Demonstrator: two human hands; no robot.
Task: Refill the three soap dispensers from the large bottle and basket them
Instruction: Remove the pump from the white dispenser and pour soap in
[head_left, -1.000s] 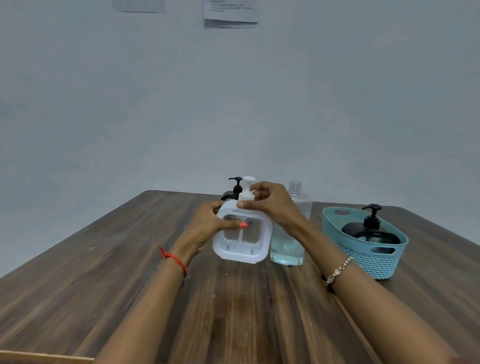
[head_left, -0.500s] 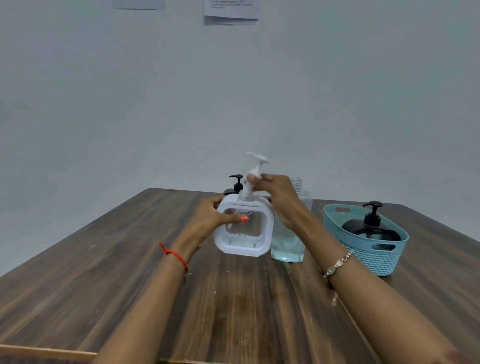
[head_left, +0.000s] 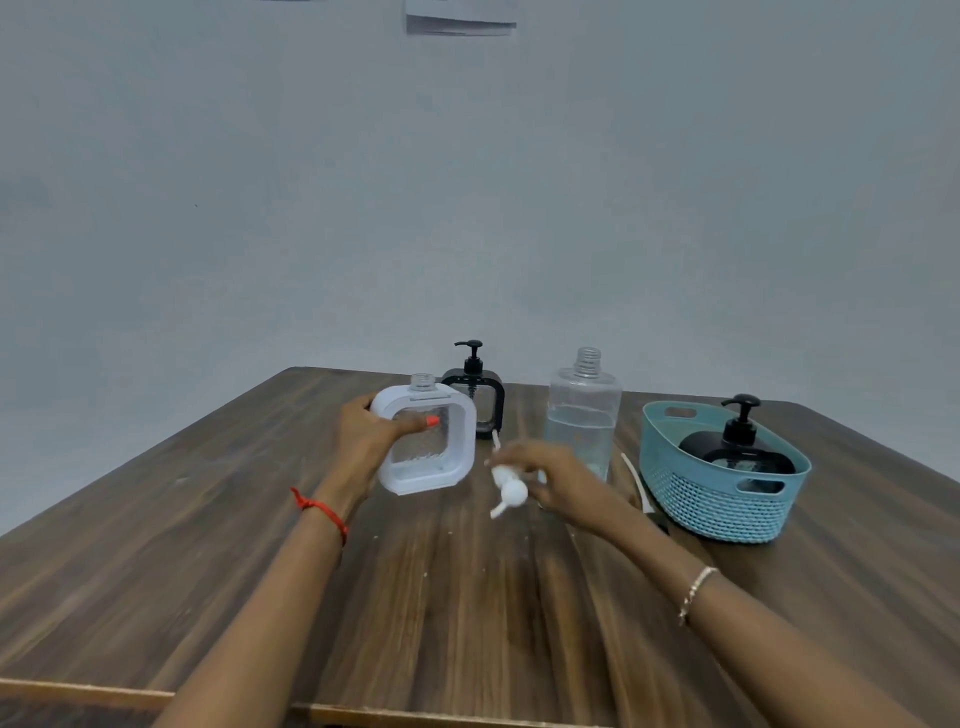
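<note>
- Wood-grain table (head_left: 467, 597) set against a plain grey wall (head_left: 467, 208); a person's two forearms reach in over its near edge.
- Left hand (head_left: 363, 441): grips the white dispenser (head_left: 431, 452) by its side, thumb laid across the clear front. The neck is open with no pump fitted, and the body leans slightly. Whether its base rests on the table cannot be told.
- Right hand (head_left: 556, 478): fingers curled round the white pump (head_left: 506, 491), held low and just inward of the palm. The picture is blurred there.
- Large bottle (head_left: 582, 415): uncapped and upright, just beyond the right hand, partly filled with clear liquid.
- Black dispenser (head_left: 475, 400): pump fitted, standing just beyond the left hand, behind the white one.
- Basket (head_left: 711, 504): on the outer side of the right hand, holding a second black dispenser (head_left: 737, 447) with its pump on.
- Thin white tube (head_left: 636, 480): lies between bottle and basket. Where it belongs cannot be told.
- Assessment: one dispenser appears done. The white one is opened and ready for filling, and the rear black one is untouched.
- Next move, as judged: set the pump down to free the right hand, then lift the bottle. The neck is narrow, so the pour wants a steady left hand and a slow tilt.
</note>
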